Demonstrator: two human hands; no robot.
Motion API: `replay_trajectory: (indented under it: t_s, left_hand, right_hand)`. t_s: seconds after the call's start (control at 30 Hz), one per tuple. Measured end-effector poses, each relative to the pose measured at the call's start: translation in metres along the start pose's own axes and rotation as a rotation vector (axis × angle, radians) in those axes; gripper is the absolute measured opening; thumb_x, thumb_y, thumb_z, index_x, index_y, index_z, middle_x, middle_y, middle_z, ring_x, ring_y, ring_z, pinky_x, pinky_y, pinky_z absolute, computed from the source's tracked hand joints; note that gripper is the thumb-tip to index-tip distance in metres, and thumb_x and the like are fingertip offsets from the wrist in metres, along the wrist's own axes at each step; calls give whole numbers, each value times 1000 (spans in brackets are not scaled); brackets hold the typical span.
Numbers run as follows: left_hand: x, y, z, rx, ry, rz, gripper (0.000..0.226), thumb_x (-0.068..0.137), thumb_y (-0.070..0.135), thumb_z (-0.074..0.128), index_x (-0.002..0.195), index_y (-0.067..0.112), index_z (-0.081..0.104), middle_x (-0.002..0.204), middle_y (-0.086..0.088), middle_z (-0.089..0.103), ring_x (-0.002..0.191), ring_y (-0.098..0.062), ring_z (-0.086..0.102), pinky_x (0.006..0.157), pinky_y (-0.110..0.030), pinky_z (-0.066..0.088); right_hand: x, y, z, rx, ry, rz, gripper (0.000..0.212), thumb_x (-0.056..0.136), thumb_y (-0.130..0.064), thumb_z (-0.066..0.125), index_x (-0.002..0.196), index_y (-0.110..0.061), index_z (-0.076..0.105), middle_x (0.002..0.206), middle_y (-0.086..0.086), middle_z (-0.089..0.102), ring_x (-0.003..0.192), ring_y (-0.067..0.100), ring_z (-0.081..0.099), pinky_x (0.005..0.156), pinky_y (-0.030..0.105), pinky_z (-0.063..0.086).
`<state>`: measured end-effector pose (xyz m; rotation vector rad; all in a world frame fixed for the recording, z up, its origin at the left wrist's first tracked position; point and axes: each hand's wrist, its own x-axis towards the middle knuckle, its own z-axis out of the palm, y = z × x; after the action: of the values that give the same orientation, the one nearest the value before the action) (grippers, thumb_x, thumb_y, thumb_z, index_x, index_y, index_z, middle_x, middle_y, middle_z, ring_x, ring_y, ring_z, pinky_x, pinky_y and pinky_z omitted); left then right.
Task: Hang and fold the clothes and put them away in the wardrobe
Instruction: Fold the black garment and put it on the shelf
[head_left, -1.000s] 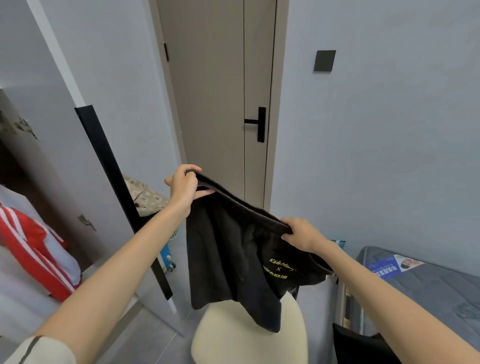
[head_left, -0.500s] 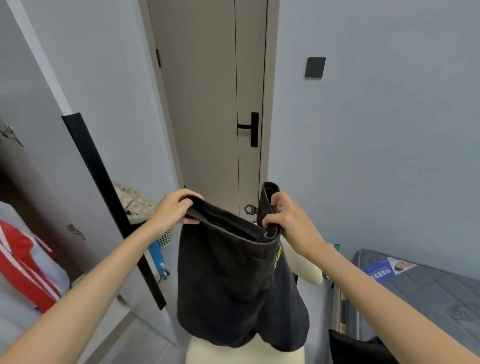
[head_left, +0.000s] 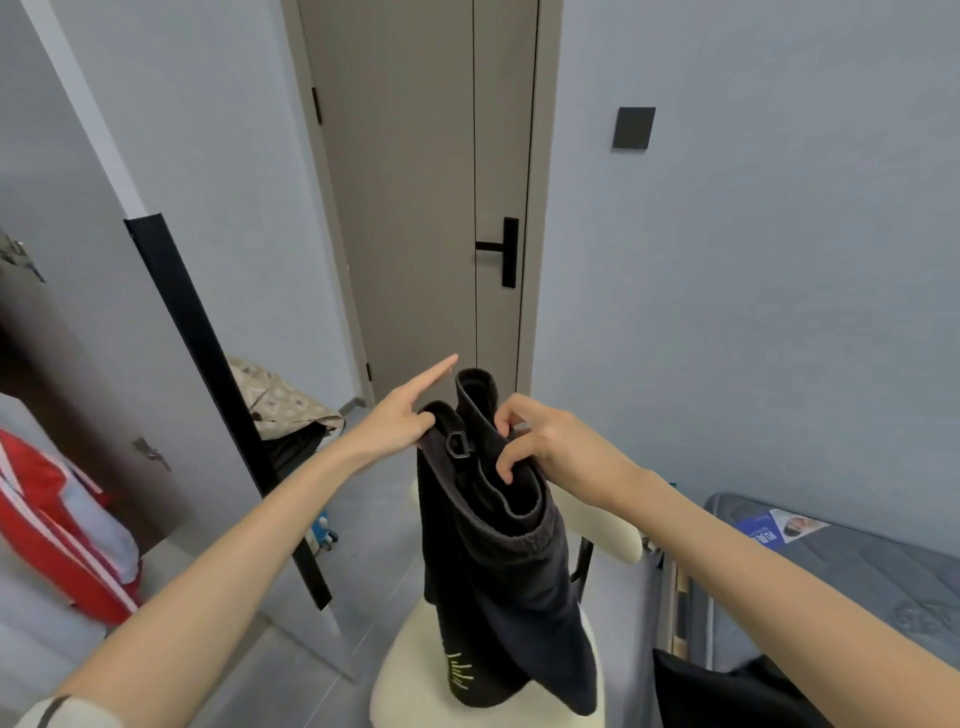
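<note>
A pair of black shorts (head_left: 498, 571) with yellow lettering hangs folded in half lengthwise above a cream chair. My left hand (head_left: 400, 418) holds one end of the waistband with its lower fingers while the index finger points straight out. My right hand (head_left: 540, 441) pinches the doubled waistband from the right side. A small metal ring sits on the waistband between my hands. At the left, the open wardrobe (head_left: 78, 415) holds a red and white garment (head_left: 57, 525).
The cream chair (head_left: 410, 691) stands right below the shorts. A wardrobe door with a black edge strip (head_left: 223, 405) stands open on the left. A shut room door (head_left: 431, 208) is ahead. A grey mattress (head_left: 831, 571) and dark clothing (head_left: 717, 696) lie at the right. A basket with patterned cloth (head_left: 280, 405) sits behind the wardrobe door.
My hands have come together, folding the spread shorts in half at the waistband. The shorts now hang narrow and lower over the chair, and my left index finger has straightened.
</note>
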<state>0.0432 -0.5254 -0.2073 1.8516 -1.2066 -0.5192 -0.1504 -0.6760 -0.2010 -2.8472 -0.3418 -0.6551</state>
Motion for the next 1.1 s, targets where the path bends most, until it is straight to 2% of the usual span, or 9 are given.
replay_trajectory:
  t_s: [0.1,0.17,0.33,0.43,0.67,0.83,0.97,1.03,1.1]
  left_hand:
    - [3,10,0,114,-148,30,84,84,-15,38,144,43,28,153,17,29,133,-3,34,104,-17,30]
    - [5,14,-1,186,-233,50,85,80,-16,37,141,43,35,150,14,36,136,-1,33,101,-12,34]
    - [5,13,-3,384,-233,-11,59,79,-9,40,95,45,57,116,1,54,109,-17,51,96,-39,45]
    - [-1,13,-3,495,-146,-103,36,82,-3,46,77,31,58,99,-2,61,88,-21,61,72,-34,53]
    - [-10,25,-2,296,-56,-341,26,87,-2,40,81,9,62,82,-13,68,60,-25,71,59,-33,59]
    - [-13,33,3,282,-29,-367,23,89,-2,39,85,10,59,81,-14,68,61,-25,71,62,-34,57]
    - [-13,33,-5,265,28,-376,23,89,-1,39,85,10,59,80,-12,66,63,-28,71,75,-45,58]
    - [-13,33,-10,244,49,-373,24,89,-2,39,84,11,59,78,-10,64,65,-29,71,74,-44,59]
    - [-14,35,-14,238,59,-360,24,89,-2,39,82,11,59,77,-9,63,63,-27,71,68,-38,60]
  right_hand:
    - [-2,-1,4,-22,-46,-28,35,71,10,50,69,-19,70,103,3,47,76,21,58,61,39,51]
    - [-3,-4,9,-39,-70,-44,39,71,15,58,73,-22,69,106,0,42,79,23,59,63,39,51]
    - [-4,-5,18,-83,-98,-87,34,76,8,68,80,-26,68,112,-4,40,80,23,61,64,36,52]
    - [-8,-4,18,-122,-114,-68,35,72,8,73,81,-26,67,113,-5,40,85,23,63,64,32,53]
    - [-21,13,14,-86,-235,336,30,87,6,55,95,-21,66,150,4,27,131,25,40,96,36,47]
    - [-16,6,18,242,-339,569,39,96,-19,33,103,-26,71,126,-6,54,114,18,53,97,36,44]
    - [-21,-3,22,460,-460,611,64,76,-80,47,115,-34,67,130,-18,45,118,7,47,107,33,38]
    - [-26,-2,34,311,-535,588,79,66,-80,60,129,-32,58,134,-18,37,122,5,40,109,30,35]
    - [-29,-1,49,104,-487,551,59,72,-62,70,118,-25,64,125,-11,46,111,13,51,94,30,47]
